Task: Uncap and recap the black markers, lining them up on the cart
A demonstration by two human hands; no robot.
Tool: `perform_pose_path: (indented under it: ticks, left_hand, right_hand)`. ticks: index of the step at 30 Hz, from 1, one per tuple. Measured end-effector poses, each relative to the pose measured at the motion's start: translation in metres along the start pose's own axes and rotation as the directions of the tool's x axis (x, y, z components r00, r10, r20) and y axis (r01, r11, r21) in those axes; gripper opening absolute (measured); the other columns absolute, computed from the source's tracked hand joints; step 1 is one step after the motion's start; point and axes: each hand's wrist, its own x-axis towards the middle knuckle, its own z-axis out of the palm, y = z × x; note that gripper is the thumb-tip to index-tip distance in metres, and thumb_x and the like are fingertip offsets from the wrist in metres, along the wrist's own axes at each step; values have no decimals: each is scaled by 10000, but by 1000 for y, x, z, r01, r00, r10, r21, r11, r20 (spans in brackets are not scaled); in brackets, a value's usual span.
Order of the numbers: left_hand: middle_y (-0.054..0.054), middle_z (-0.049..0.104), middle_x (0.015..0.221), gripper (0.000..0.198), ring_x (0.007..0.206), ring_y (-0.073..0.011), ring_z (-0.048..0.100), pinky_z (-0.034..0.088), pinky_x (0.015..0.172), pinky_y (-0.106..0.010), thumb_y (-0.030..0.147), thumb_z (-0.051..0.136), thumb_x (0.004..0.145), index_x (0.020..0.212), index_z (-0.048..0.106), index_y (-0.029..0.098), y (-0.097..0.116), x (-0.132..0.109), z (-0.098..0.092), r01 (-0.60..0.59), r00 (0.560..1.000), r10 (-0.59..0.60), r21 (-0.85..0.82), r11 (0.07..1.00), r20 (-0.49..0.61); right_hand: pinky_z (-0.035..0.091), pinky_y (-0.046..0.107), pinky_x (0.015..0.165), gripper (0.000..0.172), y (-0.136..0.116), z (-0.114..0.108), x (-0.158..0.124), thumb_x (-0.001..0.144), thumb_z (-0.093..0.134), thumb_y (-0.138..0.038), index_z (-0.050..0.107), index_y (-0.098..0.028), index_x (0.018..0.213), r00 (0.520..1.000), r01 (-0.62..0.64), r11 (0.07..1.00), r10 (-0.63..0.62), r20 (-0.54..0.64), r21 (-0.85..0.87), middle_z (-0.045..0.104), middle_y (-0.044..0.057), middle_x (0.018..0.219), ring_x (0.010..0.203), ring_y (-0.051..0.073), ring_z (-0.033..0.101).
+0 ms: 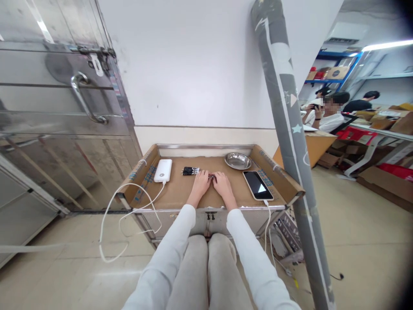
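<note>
Both my hands rest close together on a cardboard-lined metal table (180, 196). My left hand (201, 180) and my right hand (221, 181) have curled fingers that meet around a small dark object (211, 176) between them, too small to name. Just to the left lies a row of small black pieces (190, 171), apart from my left hand. My white sleeves reach forward over my knees.
A white power bank (163, 170) with a white cable (111, 215) lies at the left of the table. A steel dish (238, 161) sits at the back right, a phone (257, 185) at the right. A grey rolled mat (287, 129) leans beside the table. People sit far right.
</note>
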Motion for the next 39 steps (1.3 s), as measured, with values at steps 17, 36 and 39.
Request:
perform_pose_path:
  ticks: [17, 36, 39]
  left_hand:
    - [-58, 585, 1006, 122, 950, -160, 594, 479, 876, -321, 202, 518, 883, 1002, 491, 188, -10, 17, 4, -76, 953, -63, -435, 897, -295]
    - [-77, 572, 1015, 146, 958, -159, 582, 468, 877, -311, 191, 408, 918, 1048, 474, 186, -3, 8, -9, -57, 895, -164, -472, 880, -415]
    - [-80, 570, 1016, 143, 967, -162, 580, 470, 875, -315, 198, 399, 921, 1044, 471, 188, -3, 8, -10, -30, 884, -206, -492, 870, -419]
  right_hand:
    - [388, 334, 891, 227, 13, 9, 12, 918, 426, -180, 620, -148, 1031, 999, 30, 999, -29, -41, 28, 632, 108, 1031, 958, 216, 519]
    - [422, 332, 890, 249, 16, 15, 11, 879, 417, -121, 618, -164, 1020, 996, 43, 977, -25, -89, 208, 643, 83, 998, 952, 204, 530]
    - [431, 332, 871, 227, 14, 12, 10, 884, 427, -138, 624, -175, 990, 996, 38, 978, -20, -89, 204, 643, 78, 975, 945, 203, 535]
